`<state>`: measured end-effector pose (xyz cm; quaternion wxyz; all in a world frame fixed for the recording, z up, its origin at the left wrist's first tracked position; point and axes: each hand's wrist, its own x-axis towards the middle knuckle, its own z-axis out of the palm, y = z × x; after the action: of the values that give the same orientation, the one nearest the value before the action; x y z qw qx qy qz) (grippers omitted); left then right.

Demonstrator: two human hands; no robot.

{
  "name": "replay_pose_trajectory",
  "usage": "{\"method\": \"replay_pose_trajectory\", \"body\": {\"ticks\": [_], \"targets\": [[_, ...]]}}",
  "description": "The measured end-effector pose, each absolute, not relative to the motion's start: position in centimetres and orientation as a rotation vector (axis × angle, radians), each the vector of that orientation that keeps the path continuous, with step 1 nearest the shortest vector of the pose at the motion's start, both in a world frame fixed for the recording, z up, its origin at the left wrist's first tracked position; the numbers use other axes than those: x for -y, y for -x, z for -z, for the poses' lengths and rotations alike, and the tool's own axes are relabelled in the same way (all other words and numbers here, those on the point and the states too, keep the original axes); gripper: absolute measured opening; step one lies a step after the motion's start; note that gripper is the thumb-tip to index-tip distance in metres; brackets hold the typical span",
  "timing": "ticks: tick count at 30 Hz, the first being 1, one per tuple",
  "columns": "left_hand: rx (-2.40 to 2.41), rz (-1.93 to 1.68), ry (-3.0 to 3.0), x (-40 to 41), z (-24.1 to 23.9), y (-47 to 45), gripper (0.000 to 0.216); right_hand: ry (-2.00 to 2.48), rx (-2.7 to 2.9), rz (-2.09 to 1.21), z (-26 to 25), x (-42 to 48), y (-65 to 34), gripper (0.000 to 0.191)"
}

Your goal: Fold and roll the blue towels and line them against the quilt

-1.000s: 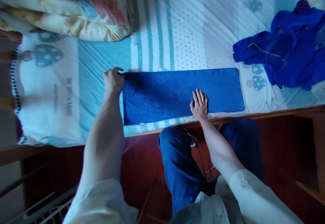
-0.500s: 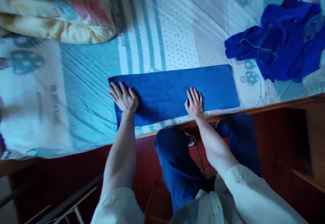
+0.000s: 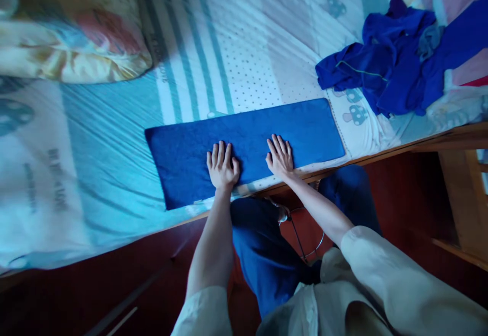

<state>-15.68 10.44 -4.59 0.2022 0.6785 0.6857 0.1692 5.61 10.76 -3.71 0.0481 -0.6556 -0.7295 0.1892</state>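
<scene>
A long blue cloth, towel-like (image 3: pixel 183 158), lies flat along the front edge of the bed, its right end slightly farther from me. My left hand (image 3: pixel 223 167) rests palm down on its near middle part, fingers stretched out and a little apart. To the right of it, my right hand (image 3: pixel 280 157) also lies flat near the cloth's front edge, fingers extended. Nothing is held in either hand. The cloth looks smooth, with its corners spread out.
The bed's patterned sheet (image 3: pixel 114 138) spreads around the cloth. A folded yellowish quilt (image 3: pixel 95 46) lies at the far left. Crumpled dark blue clothing (image 3: pixel 385 56) sits at the right. A wooden bed edge (image 3: pixel 381 157) runs in front of my knees.
My left hand has moved right along the cloth, from its left end to its middle. My right hand stays in about the same place on the cloth. The view has shifted to the right.
</scene>
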Motion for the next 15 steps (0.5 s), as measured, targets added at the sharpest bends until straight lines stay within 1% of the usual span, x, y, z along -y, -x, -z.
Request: {"method": "replay_pose_trajectory", "body": {"ticks": [2, 5, 7, 9, 15], "targets": [[-1.926, -0.47, -1.882, -10.5, 4.4, 15.6, 0.067, 1.964, 2.265, -0.587, 3.4, -11.4, -5.3, 0.063], [-1.935, -0.477, -1.887, -10.4, 4.4, 15.5, 0.067, 1.766, 2.424, -0.589, 3.3, -13.3, -5.5, 0.061], [-1.936, -0.483, -1.893, -10.4, 4.5, 15.5, 0.067, 1.623, 2.533, -0.587, 3.6, -15.2, -7.0, 0.06], [-1.936, -0.496, -1.895, -10.3, 4.6, 15.5, 0.067, 1.576, 2.582, -0.57, 4.1, -17.1, -9.7, 0.061], [-1.926, -0.47, -1.867, -10.4, 4.7, 15.7, 0.069, 1.966, 2.352, -0.401, 5.9, -22.1, -21.5, 0.067]]}}
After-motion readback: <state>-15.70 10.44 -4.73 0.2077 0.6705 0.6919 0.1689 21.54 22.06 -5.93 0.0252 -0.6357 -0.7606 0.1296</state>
